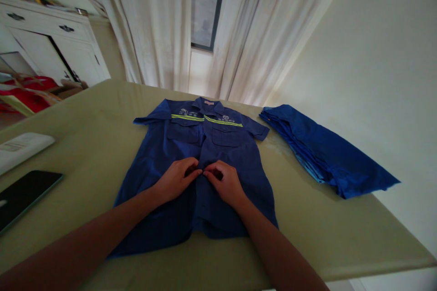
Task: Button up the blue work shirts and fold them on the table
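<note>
Shirt, where is it pls?

It lies flat on the table, approx. in the mid., w/ the collar toward the far edge & the hem toward the person. Short sleeves are spread, one to each side.

OK. And the L hand?

It is on the shirt's front, thumb & forefinger brought narrow, pinching the cloth at the front opening.

R hand same?

Yes, also a narrow pinch, just beside the L one; fingertips of both nearly meet. If a button is btw. them, I can't tell, it's too small.

Pls describe the shirt a bit more.

Dark blue, w/ a yellow-green stripe across the chest, white prints & 2 pockets under the stripe. At the hem the two front sides are a little uneven.

Other things nearby?

On the R, a blue cloth, folded, near the wall; one corner passes over the table edge. On the L, a phone w/ a dark face & a white item, cut by the frame, so I can't tell what it is.

And behind?

Curtains, plus a white cabinet at far L.
</note>
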The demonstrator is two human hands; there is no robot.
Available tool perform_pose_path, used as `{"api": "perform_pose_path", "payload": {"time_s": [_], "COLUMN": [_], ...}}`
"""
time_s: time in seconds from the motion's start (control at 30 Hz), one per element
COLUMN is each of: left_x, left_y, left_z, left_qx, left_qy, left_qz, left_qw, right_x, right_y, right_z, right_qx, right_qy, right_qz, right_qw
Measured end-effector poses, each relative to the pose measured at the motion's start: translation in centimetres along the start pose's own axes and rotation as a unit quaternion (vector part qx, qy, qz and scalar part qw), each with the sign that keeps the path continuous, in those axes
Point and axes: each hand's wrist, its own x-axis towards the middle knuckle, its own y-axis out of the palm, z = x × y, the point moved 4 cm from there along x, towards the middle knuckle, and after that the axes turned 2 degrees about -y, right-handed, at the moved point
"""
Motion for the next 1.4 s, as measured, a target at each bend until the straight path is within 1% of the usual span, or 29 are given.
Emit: {"api": "perform_pose_path", "payload": {"time_s": [0.27, 0.4, 0.5, 0.6, 0.7, 0.77, 0.87, 1.0, 1.17, 1.27, 1.4], "left_x": [0.0, 0.1, 0.2, 0.2, 0.0, -0.2, -0.5, -0.7, -0.8, -0.7, -0.3], "left_y": [-0.1, 0.0, -0.1, 0.0, -0.1, -0.2, -0.2, 0.0, 0.2, 0.3, 0.2], "left_z": [-0.2, -0.1, 0.1, 0.2, 0.1, -0.2, -0.7, -0.9, -0.9, -0.9, -0.3], "left_qx": [-0.008, -0.044, -0.080, -0.120, -0.084, -0.037, 0.011, 0.035, 0.045, 0.036, 0.034], "left_qy": [0.005, 0.014, 0.028, 0.023, 0.027, 0.044, 0.078, 0.120, 0.146, 0.137, 0.079], "left_qz": [-0.007, 0.007, -0.001, -0.004, -0.025, -0.037, -0.040, -0.039, -0.048, -0.046, -0.047], "left_qw": [1.000, 0.999, 0.996, 0.993, 0.996, 0.998, 0.996, 0.991, 0.987, 0.989, 0.995], "right_x": [-0.1, 0.0, 0.1, 0.1, 0.0, -0.1, -0.2, -0.1, -0.2, 0.0, 0.4], "right_y": [0.1, 0.1, -0.2, -0.6, -0.7, -0.7, -0.4, -0.3, -0.2, -0.2, -0.5], "right_z": [-0.3, -0.4, -0.3, 0.3, 1.1, 1.4, 1.4, 1.3, 1.1, 0.8, 0.2], "right_qx": [-0.006, -0.007, 0.004, 0.014, 0.022, 0.022, 0.018, 0.008, -0.023, -0.027, -0.006], "right_qy": [0.001, 0.011, 0.027, 0.023, 0.009, 0.017, 0.038, 0.032, 0.039, 0.039, 0.029], "right_qz": [-0.003, -0.009, -0.021, -0.003, 0.038, 0.053, 0.062, 0.060, 0.045, 0.051, 0.091], "right_qw": [1.000, 1.000, 0.999, 1.000, 0.999, 0.998, 0.997, 0.998, 0.998, 0.998, 0.995]}}
